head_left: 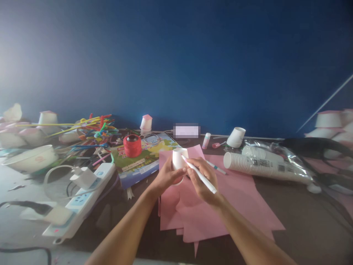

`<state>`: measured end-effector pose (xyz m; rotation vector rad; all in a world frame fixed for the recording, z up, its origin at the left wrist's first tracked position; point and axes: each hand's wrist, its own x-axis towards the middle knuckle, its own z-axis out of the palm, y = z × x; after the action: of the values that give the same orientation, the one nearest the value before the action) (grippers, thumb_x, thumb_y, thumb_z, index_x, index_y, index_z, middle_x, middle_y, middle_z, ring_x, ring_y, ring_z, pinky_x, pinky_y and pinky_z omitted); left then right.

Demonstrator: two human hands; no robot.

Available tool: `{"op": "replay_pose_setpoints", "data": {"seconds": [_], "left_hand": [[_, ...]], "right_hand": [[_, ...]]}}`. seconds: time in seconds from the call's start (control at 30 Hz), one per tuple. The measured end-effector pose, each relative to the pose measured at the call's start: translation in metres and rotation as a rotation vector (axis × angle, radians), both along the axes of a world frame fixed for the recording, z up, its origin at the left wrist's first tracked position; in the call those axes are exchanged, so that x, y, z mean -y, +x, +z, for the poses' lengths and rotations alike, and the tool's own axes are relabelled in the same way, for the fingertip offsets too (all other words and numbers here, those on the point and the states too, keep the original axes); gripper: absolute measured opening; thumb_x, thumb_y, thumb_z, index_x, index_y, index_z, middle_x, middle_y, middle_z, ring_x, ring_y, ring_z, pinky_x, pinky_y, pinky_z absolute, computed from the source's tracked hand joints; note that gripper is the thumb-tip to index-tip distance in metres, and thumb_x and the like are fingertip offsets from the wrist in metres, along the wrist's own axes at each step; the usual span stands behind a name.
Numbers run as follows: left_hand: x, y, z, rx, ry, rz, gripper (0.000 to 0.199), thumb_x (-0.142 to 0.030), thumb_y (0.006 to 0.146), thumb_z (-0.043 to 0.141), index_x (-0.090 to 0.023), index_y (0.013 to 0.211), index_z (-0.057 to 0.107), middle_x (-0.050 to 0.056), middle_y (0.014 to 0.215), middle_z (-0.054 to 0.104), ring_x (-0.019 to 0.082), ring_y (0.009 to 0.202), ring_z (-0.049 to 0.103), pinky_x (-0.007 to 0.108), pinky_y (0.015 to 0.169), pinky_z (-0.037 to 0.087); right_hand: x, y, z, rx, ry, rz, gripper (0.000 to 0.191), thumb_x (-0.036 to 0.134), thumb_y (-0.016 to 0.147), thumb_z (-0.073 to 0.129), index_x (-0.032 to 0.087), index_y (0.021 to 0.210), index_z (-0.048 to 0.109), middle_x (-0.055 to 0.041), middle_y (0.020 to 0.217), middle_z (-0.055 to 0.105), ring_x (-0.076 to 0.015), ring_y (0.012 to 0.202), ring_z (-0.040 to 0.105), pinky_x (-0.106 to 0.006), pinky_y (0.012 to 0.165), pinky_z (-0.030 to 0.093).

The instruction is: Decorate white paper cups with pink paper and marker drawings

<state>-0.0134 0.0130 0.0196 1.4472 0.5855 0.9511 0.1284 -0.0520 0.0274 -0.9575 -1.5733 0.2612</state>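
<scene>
My left hand [166, 177] is closed around a white paper cup [179, 159] standing over the pink sheets. Between the fingers of my right hand [204, 180] is a white marker pen [202, 178], its tip at the cup's side near the rim. Any mark under the tip is too small to make out. Several overlapping sheets of pink paper [220, 217] lie beneath both hands. Just behind my right hand, a second marker [216, 167] with a teal band rests on the pink paper.
Left are a power strip [85, 197], a red thread spool [132, 146] on a colourful book [146, 167], a bowl [30, 159] and pipe cleaners [102, 127]. Right lie stacked paper cups [264, 167] in plastic. A glue stick [206, 141] and an upturned cup [236, 137] stand behind, before a blue wall.
</scene>
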Motion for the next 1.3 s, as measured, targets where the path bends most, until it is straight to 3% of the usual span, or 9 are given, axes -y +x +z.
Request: {"op": "replay_pose_setpoints", "data": {"seconds": [1.3], "left_hand": [[-0.0026, 0.0018, -0.0056, -0.030, 0.040, 0.040, 0.058, -0.040, 0.068, 0.076, -0.016, 0.116, 0.053, 0.007, 0.102, 0.061, 0.021, 0.091, 0.055, 0.030, 0.079, 0.043]], "right_hand": [[0.0024, 0.0020, -0.0028, -0.039, -0.063, 0.015, 0.023, 0.021, 0.088, 0.053, 0.023, 0.110, 0.058, -0.0049, 0.091, 0.060, -0.0172, 0.079, 0.060, -0.030, 0.068, 0.052]]}}
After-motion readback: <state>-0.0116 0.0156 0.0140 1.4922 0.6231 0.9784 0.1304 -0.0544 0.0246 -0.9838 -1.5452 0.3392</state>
